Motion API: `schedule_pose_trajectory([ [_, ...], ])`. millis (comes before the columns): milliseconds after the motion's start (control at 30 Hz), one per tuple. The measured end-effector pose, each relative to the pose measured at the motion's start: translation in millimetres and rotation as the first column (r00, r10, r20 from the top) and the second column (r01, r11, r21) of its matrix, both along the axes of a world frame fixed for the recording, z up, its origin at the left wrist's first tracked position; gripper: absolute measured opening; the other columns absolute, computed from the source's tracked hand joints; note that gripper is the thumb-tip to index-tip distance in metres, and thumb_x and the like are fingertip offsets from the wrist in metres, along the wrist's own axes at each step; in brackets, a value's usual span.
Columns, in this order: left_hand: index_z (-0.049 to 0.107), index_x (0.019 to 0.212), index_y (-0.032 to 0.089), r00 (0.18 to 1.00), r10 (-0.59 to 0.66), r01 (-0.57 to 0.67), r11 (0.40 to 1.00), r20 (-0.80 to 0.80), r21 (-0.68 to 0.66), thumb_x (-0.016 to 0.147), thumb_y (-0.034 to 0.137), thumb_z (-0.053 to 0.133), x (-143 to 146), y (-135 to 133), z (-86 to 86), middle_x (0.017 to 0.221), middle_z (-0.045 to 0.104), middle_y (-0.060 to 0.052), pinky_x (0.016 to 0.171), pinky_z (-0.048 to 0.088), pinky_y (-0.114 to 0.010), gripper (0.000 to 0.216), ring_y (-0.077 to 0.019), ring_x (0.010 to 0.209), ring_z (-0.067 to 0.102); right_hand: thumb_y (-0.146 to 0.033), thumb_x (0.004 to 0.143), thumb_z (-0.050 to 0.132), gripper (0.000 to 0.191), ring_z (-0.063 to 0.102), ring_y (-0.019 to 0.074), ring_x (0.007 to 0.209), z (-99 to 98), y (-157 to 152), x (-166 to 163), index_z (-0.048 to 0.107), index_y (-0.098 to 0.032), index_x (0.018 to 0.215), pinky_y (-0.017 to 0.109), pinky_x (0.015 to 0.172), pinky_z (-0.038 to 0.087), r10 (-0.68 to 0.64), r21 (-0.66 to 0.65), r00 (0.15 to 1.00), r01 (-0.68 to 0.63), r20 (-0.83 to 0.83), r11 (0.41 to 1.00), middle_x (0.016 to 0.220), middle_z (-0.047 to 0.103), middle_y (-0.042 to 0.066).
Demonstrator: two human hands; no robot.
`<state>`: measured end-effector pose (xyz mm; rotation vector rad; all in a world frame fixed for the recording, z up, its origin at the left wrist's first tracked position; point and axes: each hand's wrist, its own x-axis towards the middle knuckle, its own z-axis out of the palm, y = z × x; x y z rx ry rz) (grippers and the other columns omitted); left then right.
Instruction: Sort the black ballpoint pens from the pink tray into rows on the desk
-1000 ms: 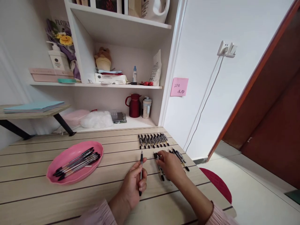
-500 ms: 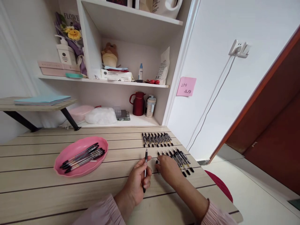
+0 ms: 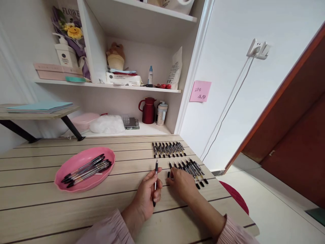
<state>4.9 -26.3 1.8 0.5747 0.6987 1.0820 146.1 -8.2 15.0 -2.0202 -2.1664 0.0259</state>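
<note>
one pen [image 3: 155,183], dark, silver-toned tip at the far end, black near end; raised above the tabletop [image 3: 63,217], between thumb and fingers of the left hand [image 3: 146,192], grip closed around the barrel, tip toward the shelves.

one right hand [image 3: 183,183], knuckles up, just right of the left hand, over the left end of a near row of pens [image 3: 193,170]; small dark piece [image 3: 169,174] at the fingertips, pinched or merely touched: cannot tell. near row laid side by side, tips away, black ends toward the body, left part covered by the hand.

one far row of pens [image 3: 169,149], neatly parallel, just beyond the near row.

one pink tray [image 3: 78,161], oval, wavy-rimmed, well to the left; inside, a loose bundle of pens [image 3: 88,173], lying aslant.

two pink sleeves, gathered at the cuffs.

behind, on the lowest shelf: one red jug [image 3: 148,112], one pale lidded cup [image 3: 161,113] just beside, one white plastic bag [image 3: 108,124] farther left.

on the right wall: one pink note [image 3: 200,91], handwritten; one plugged-in cord [image 3: 227,106], hanging.

beyond the table's right edge: one red round seat [image 3: 236,197], partly hidden.
</note>
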Motion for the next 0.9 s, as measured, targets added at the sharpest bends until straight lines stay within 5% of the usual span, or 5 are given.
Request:
schedule_pose_trajectory([
  [433,0.052,0.11,0.02,1.0,-0.027,0.027,1.0,-0.008,0.001,0.072,0.025,0.057,0.1,0.2,-0.1,0.054,0.049,0.006,0.033,0.015,-0.016,0.039,-0.0011,0.031,0.029,-0.026,0.074,0.049,0.011,0.059,0.0173,0.073,0.5,0.7,10.9,0.058,-0.019,0.073,0.025,0.055,0.027,-0.048,-0.008,0.999,0.048,-0.024,0.999,0.074,0.066,0.004],
  [633,0.051,0.11,0.018,0.992,-0.096,0.101,0.993,-0.084,0.062,0.073,0.028,0.055,2.1,-3.1,0.9,0.055,0.052,0.005,0.033,0.015,-0.017,0.038,-0.0018,0.031,0.03,-0.031,0.077,0.047,0.019,0.056,0.0153,0.064,17.6,4.7,25.7,0.056,-0.019,0.065,0.024,0.053,0.027,-0.105,0.062,0.96,0.126,-0.26,0.99,0.066,0.063,0.003],
  [733,0.052,0.107,0.017,0.981,-0.128,0.142,0.985,-0.143,0.095,0.075,0.029,0.052,4.5,-7.0,3.5,0.054,0.051,0.005,0.033,0.015,-0.017,0.034,-0.0018,0.03,0.029,-0.039,0.075,0.049,0.024,0.05,0.0126,0.054,17.6,7.1,24.3,0.054,-0.018,0.064,0.023,0.05,0.029,-0.038,0.03,0.782,0.073,-0.622,0.997,0.057,0.058,0.0],
  [800,0.053,0.105,0.016,0.974,-0.137,0.16,0.98,-0.179,0.119,0.076,0.029,0.052,5.9,-9.0,4.9,0.055,0.051,0.005,0.033,0.015,-0.017,0.032,-0.0017,0.03,0.03,-0.046,0.073,0.05,0.029,0.048,0.011,0.05,15.7,7.3,17.3,0.053,-0.018,0.066,0.022,0.048,0.03,-0.024,-0.037,0.529,-0.015,-0.848,0.999,0.057,0.057,-0.001],
  [900,0.053,0.101,0.016,0.966,-0.14,0.177,0.971,-0.217,0.16,0.075,0.031,0.052,7.6,-10.4,5.2,0.056,0.052,0.005,0.032,0.015,-0.017,0.029,-0.0014,0.029,0.03,-0.052,0.07,0.053,0.035,0.048,0.0099,0.048,14.2,6.8,4.0,0.051,-0.017,0.066,0.021,0.045,0.029,-0.082,-0.109,0.219,-0.113,-0.972,0.988,0.057,0.057,-0.001],
])
